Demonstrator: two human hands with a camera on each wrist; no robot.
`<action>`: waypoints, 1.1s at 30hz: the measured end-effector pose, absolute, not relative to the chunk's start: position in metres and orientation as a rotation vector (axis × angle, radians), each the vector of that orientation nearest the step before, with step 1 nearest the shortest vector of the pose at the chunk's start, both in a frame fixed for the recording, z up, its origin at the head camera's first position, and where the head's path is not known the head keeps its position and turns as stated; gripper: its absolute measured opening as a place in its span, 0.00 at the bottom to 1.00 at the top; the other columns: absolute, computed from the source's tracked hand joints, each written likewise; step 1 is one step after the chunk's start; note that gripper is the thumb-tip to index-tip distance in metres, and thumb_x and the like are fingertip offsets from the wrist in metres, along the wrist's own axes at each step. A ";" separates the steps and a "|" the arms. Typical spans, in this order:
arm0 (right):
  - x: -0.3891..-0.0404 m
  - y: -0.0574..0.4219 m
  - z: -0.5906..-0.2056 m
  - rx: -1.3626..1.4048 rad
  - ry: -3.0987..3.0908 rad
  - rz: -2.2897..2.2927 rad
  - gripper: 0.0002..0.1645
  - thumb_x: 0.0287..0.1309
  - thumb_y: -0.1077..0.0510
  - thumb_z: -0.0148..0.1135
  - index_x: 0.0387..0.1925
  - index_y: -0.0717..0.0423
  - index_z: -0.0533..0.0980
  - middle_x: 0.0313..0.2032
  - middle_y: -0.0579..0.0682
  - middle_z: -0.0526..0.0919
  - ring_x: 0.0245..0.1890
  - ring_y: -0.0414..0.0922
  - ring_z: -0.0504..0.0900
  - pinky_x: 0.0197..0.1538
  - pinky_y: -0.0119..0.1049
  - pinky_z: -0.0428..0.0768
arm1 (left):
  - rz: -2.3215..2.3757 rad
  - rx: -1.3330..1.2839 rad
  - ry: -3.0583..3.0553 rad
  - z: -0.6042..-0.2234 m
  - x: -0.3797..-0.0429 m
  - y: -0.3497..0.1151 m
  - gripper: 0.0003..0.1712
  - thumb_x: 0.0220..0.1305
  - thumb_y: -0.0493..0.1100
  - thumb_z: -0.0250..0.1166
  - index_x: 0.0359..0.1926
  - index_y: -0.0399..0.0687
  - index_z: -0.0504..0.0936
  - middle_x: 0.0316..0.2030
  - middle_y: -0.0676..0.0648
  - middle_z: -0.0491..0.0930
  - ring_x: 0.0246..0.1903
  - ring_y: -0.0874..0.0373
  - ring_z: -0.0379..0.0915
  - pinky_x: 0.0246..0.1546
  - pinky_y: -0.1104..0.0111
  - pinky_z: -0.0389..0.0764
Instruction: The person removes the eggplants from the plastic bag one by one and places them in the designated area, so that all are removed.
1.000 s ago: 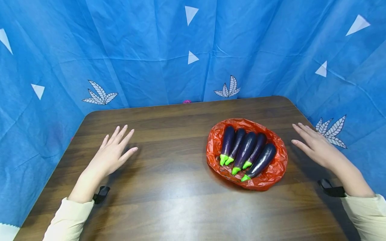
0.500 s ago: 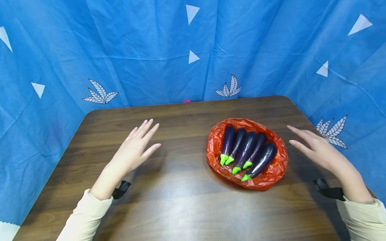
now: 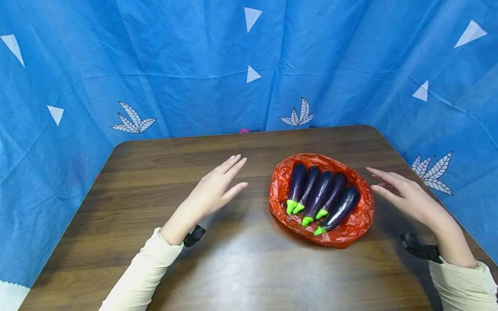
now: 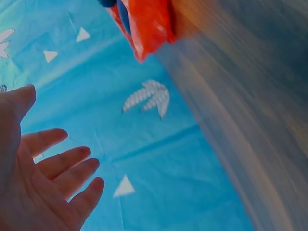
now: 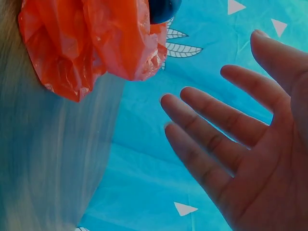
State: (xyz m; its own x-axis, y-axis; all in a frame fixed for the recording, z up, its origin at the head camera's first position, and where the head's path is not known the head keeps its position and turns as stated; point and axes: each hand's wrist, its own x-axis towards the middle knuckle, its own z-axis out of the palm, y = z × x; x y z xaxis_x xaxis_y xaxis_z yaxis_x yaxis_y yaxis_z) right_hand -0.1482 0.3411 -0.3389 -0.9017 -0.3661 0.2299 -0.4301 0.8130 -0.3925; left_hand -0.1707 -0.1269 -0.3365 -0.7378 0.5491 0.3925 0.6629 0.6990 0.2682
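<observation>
Several dark purple eggplants (image 3: 319,194) with bright green stem ends lie side by side in a red plastic bag (image 3: 359,220), its rim spread round them on the table. To the left of the bag my left hand (image 3: 212,190) hovers above the wood, fingers extended and holding nothing. Close by the bag's right edge is my right hand (image 3: 412,196), apart from it, with fingers loosely extended. In the right wrist view the red bag (image 5: 86,43) and part of one eggplant (image 5: 162,8) show beyond the bare palm.
A brown wood-grain table (image 3: 128,194) carries the bag. Behind it and at both sides hangs a blue curtain (image 3: 175,52) printed with white triangles and leaves. Black straps (image 3: 194,236) sit at both wrists.
My left hand has travelled right across the table, towards the bag. The right hand has shifted slightly left, nearer the bag's edge. The eggplants and bag stay in place.
</observation>
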 end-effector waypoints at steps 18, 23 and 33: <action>-0.152 0.343 -0.359 0.712 -2.918 0.907 0.32 0.59 0.61 0.62 0.64 0.59 0.65 0.48 0.61 0.75 0.41 0.43 0.78 0.34 0.34 0.79 | -0.985 -1.116 -2.600 -0.349 -0.181 -0.051 0.30 0.67 0.48 0.58 0.65 0.40 0.66 0.59 0.43 0.71 0.58 0.54 0.66 0.58 0.69 0.63; -0.152 0.343 -0.364 0.696 -2.893 0.878 0.30 0.58 0.61 0.64 0.61 0.63 0.67 0.47 0.62 0.68 0.38 0.58 0.76 0.31 0.37 0.78 | -1.039 -1.124 -2.621 -0.358 -0.185 -0.037 0.29 0.65 0.46 0.60 0.62 0.36 0.69 0.56 0.42 0.73 0.55 0.53 0.69 0.56 0.67 0.67; -0.156 0.341 -0.370 0.662 -3.043 1.055 0.33 0.63 0.58 0.58 0.66 0.63 0.60 0.53 0.71 0.71 0.44 0.60 0.77 0.39 0.52 0.79 | -1.109 -1.127 -2.666 -0.379 -0.188 -0.025 0.26 0.65 0.45 0.61 0.60 0.36 0.71 0.55 0.42 0.74 0.53 0.54 0.71 0.53 0.68 0.70</action>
